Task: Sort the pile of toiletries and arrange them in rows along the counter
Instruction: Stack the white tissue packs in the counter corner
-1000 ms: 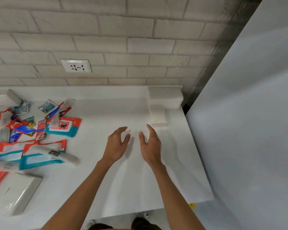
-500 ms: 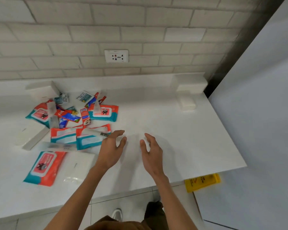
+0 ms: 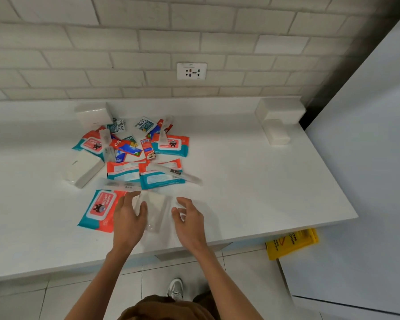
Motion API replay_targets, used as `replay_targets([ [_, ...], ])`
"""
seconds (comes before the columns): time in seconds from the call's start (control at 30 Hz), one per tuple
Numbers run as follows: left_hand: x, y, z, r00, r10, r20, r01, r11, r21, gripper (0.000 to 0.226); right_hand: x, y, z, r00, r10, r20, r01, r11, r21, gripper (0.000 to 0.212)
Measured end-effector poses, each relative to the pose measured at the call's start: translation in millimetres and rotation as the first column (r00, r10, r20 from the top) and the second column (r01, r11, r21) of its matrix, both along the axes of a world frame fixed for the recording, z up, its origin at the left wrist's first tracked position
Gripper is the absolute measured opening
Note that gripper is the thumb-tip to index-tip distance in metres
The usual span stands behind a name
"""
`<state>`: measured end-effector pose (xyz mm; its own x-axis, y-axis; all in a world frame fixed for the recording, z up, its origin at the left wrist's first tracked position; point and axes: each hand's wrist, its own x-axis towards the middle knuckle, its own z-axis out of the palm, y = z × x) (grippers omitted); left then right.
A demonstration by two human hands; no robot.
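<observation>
A pile of toiletries lies on the white counter: several red-and-teal wipes packs, small sachets, a toothpaste box, wrapped toothbrushes and white tissue packs. One wipes pack lies nearest me on the left. A clear-wrapped white pack sits between my hands. My left hand hovers at its left edge, fingers apart. My right hand hovers at its right edge, fingers apart. Neither hand holds anything.
A white block fixture stands at the counter's back right, below a wall socket. A white panel bounds the right side. A yellow floor sign lies under the counter edge. My shoe shows on the tiled floor.
The view has swung left and down, bringing the pile to the centre. Both hands have moved from bare counter to either side of the clear-wrapped pack, still holding nothing.
</observation>
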<state>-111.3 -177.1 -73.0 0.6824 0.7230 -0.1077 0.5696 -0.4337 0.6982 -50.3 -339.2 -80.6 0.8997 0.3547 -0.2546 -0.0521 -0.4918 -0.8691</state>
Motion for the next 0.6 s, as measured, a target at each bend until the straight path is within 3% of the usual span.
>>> replay_targets([
  [0.23,-22.3,8.5,-25.5,0.996,-0.086,0.000,0.086,0.994,-0.063,0.038,-27.2,24.3,-6.2,0.994,0.030,-0.101,-0.031,1.000,-0.006,0.037],
  [0.43,-35.8,0.1,-28.9,0.975,-0.207,0.080,0.212,0.976,-0.057,0.031,-40.2,24.7,-10.8,0.943,-0.139,-0.303,0.171,0.982,0.082,0.050],
  [0.6,-43.3,-9.1,-29.8,0.968,-0.238,0.081,0.247,0.958,-0.146,0.034,-49.0,9.9,-26.4,0.920,-0.178,-0.349,0.231,0.966,0.117,0.031],
])
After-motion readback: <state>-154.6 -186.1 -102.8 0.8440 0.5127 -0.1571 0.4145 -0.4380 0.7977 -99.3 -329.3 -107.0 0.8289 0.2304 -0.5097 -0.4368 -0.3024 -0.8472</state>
